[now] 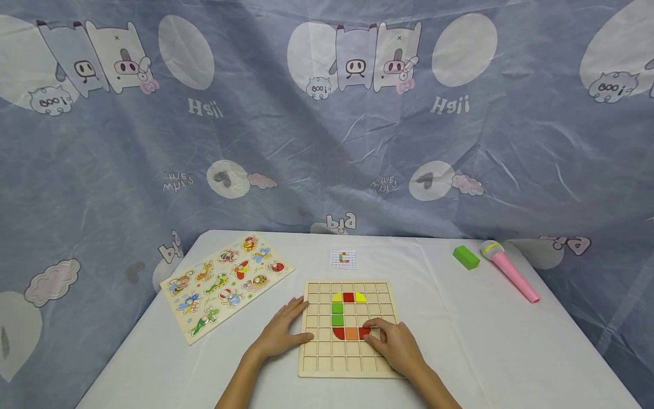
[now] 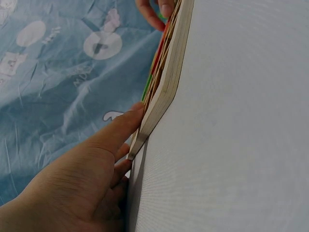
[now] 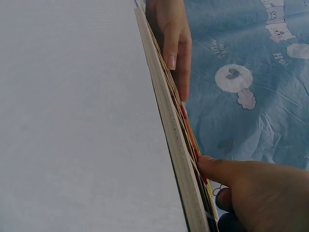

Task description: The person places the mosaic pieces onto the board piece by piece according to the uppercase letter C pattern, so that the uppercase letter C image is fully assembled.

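A wooden grid board (image 1: 344, 366) lies flat on the table in the head view. Coloured tiles form a C-like shape on it: a red square (image 1: 348, 297) between two yellow pieces on top, green squares (image 1: 338, 313) down the left, and red and orange pieces (image 1: 352, 333) along the bottom. My right hand (image 1: 398, 346) pinches the red tile (image 1: 364, 333) at the bottom right end between thumb and bent fingers. Along the board's left edge rests my left hand (image 1: 278, 332), fingers spread and thumb on the rim. In the left wrist view that thumb (image 2: 130, 118) lies against the board's corner.
Behind the board lies a small card (image 1: 344, 259) printed with a similar coloured pattern on a grid. An insect puzzle board (image 1: 227, 287) is at the left. A green block (image 1: 466, 258) and a pink toy microphone (image 1: 511, 272) lie at the back right. A patterned cloth hangs behind the table.
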### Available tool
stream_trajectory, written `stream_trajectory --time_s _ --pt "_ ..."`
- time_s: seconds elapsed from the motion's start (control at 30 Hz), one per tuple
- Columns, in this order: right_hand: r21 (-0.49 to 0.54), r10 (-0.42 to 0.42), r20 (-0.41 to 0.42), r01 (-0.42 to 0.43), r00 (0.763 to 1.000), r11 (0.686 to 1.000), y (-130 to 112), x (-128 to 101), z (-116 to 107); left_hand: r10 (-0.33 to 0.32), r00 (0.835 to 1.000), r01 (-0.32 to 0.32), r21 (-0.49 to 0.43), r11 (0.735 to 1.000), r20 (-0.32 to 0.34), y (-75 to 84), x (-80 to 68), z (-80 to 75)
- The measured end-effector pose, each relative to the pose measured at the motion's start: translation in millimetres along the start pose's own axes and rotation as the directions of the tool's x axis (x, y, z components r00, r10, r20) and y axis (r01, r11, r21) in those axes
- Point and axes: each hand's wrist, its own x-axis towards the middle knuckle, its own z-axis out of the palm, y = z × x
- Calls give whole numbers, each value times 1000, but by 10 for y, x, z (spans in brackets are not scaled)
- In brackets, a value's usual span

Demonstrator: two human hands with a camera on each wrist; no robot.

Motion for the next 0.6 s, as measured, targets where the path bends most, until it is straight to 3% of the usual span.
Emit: stream_trajectory --time_s 0.27,0.47,0.6 --pt "13 -12 10 12 1000 1000 43 -11 -49 -11 1000 11 -59 998 -1 31 8 35" --pt "22 36 -8 -36 999 999 132 5 -224 -136 990 142 -189 972 46 76 10 -27" --pt "-6 57 -72 -57 996 998 266 76 -457 -194 972 215 -172 961 134 116 47 -191"
